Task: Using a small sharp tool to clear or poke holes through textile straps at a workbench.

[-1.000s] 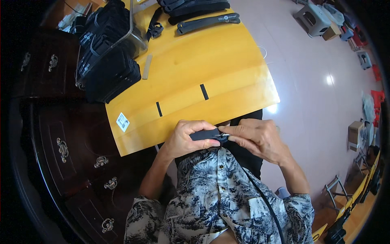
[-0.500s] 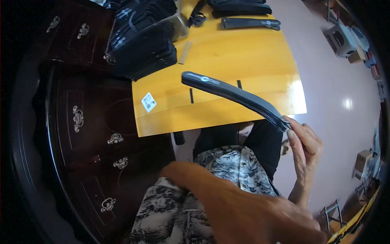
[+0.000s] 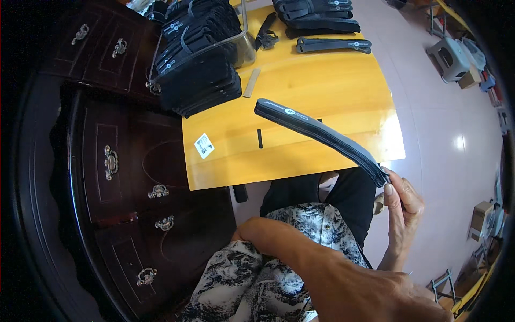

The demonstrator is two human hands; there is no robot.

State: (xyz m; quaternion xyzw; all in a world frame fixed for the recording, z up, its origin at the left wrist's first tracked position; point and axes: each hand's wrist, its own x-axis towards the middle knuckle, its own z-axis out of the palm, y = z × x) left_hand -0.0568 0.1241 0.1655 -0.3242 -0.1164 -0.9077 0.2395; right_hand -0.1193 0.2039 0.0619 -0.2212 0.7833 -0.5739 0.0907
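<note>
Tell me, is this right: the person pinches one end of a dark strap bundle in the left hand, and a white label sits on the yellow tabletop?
The side is wrong: the head view shows the right hand pinching one end of the dark strap bundle. The white label does sit on the yellow tabletop.

A glossy yellow wood-grained table (image 3: 322, 80) is occupying the centre of the view, and a dark-brown wooden cabinet with panelled fronts (image 3: 120, 131) is standing along its left edge, ornate metal handles (image 3: 111, 162) gleaming on it. A smooth, pale pinkish floor (image 3: 429, 118) is stretching away past the table's right edge. A round white reflection of light (image 3: 458, 142) is shining on that floor, and a white glare (image 3: 395, 137) is washing over the table's near right corner. Well beyond the right edge, a grey plastic stool (image 3: 446, 53) is standing beside a brown cardboard box (image 3: 470, 79). Out past the near right corner, a second brown cardboard box (image 3: 481, 216) is resting.
</note>
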